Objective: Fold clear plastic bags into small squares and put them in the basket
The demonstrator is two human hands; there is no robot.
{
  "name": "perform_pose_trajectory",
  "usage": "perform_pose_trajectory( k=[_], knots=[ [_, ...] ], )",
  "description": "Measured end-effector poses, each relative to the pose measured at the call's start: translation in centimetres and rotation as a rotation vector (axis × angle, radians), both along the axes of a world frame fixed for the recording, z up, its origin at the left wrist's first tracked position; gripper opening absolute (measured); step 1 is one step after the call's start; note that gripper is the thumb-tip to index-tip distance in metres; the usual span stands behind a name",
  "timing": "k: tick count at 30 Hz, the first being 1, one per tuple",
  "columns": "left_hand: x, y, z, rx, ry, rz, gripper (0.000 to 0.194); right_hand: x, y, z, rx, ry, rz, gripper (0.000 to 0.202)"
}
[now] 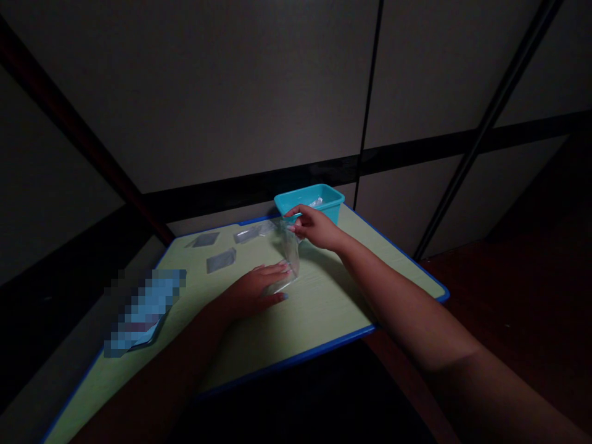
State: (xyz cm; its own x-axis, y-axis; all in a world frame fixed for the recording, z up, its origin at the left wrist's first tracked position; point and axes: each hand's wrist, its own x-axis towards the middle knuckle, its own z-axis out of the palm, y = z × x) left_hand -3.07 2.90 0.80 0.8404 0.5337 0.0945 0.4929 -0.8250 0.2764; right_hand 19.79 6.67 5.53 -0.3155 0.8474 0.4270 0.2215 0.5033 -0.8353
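Between my hands, a clear plastic bag or sheet (290, 250) stands partly raised off the table; which of the two it is, I cannot tell. My right hand (317, 228) pinches its upper end between thumb and fingers, just in front of a turquoise plastic basket (332, 211). My left hand (256, 288) lies flat with fingers stretched out, pressing the lower part of the plastic against the tabletop. Beyond it lie flat folded pieces of clear plastic: one piece (221, 261) nearest, another piece (206, 239) behind, and a longer piece (250, 234) towards the basket.
The pale yellow-green table (324, 308) has a blue edge and stands against panelled doors (254, 92). On its left side lies a blue item (148, 308), blurred out. Some clear plastic (317, 202) shows inside the basket. The surroundings are dim.
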Motion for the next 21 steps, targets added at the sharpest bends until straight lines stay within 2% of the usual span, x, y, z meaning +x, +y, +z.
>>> perform_pose_trajectory(
  k=[3,7,11,16,21],
  knots=[
    [0.1,-0.1,0.1,-0.004,-0.002,0.000,0.055,-1.3,-0.3,-0.7,0.045,0.126,0.090,0.022],
    [0.3,-0.4,0.4,0.008,-0.012,-0.018,0.053,-2.8,-1.5,-1.2,0.087,0.151,0.156,0.025],
    [0.5,-0.5,0.6,0.004,-0.009,0.002,0.050,-4.0,-2.5,-1.8,0.067,0.148,0.233,0.027],
    [0.5,-0.5,0.6,-0.014,0.006,0.023,0.043,-4.9,-3.1,-2.9,0.062,0.107,0.298,0.043],
    [0.4,-0.4,0.2,-0.019,-0.028,0.048,0.047,-5.9,-3.7,-3.3,-0.011,0.127,0.357,0.047]
  ],
)
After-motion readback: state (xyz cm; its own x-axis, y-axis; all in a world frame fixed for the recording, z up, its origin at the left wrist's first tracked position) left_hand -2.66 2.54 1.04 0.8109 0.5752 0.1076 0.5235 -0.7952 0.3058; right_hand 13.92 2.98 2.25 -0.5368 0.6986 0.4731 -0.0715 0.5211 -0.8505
